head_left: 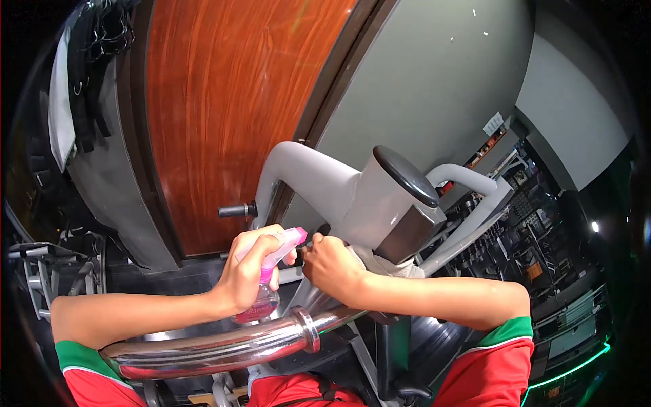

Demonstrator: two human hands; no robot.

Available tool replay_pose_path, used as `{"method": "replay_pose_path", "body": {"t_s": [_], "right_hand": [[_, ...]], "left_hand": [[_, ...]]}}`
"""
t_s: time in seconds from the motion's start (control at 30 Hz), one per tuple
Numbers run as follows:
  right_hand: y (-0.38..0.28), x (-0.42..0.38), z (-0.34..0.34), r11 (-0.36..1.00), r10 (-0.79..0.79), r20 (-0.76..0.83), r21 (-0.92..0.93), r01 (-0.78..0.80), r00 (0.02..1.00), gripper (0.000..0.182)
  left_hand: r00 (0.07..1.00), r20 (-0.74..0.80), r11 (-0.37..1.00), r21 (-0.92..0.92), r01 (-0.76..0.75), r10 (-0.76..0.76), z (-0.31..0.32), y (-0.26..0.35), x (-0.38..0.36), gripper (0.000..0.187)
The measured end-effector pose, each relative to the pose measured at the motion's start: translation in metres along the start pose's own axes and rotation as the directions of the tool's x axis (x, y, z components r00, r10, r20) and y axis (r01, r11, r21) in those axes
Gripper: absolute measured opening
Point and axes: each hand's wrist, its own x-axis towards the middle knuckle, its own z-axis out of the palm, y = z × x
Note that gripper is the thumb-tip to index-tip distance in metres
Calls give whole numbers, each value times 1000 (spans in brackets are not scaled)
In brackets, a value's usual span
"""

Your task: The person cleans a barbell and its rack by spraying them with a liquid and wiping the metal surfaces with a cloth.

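Note:
My left hand [247,268] is wrapped round a spray bottle [259,305] with a pink trigger head and pink liquid in its clear body. The nozzle points right, toward my other hand. My right hand [333,270] is closed against the grey frame of a gym machine [363,200], just below a small black peg [319,234]. A greyish cloth [390,264] bunches out from behind that hand and wrist, along the machine's column. The fingertips of this hand are partly hidden.
A thick chrome bar [224,349] curves across in front of my body, below both forearms. A black-gripped handle [237,210] sticks out at the left of the machine. Behind stands a wooden door [230,102]; weight racks [542,237] lie to the right.

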Motion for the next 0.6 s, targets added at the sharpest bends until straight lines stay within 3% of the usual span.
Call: {"method": "replay_pose_path", "body": {"t_s": [0.07,0.13,0.2,0.3,0.33,0.43,0.53,0.6], "right_hand": [[7,-1,-8,998,69,17,-12,-69,997,16],[31,-4,-25,950,312,-18,-6,-313,950,17],[30,-1,-27,965,260,42,5,-261,965,16],[-11,11,1,970,211,18,-129,-207,977,19],[-13,14,6,993,75,50,-91,-70,996,20],[-5,13,1,998,6,92,61,-11,996,18],[6,-14,-24,992,117,78,40,-120,990,16],[4,-31,-41,942,333,46,22,-335,942,14]], "left_hand": [[999,-30,999,5,-41,41,-2,0,1,39],[998,-39,999,8,-47,48,-4,-1,1,39],[998,-46,999,10,-49,50,-4,-1,1,40],[997,-64,997,74,-35,40,-4,0,2,45],[996,-71,997,72,-39,44,-4,0,2,45],[996,-76,997,69,-41,47,-7,-1,3,45],[997,-64,997,76,-26,31,-9,-1,3,45],[998,-54,997,81,-8,12,-9,-2,2,45]]}}
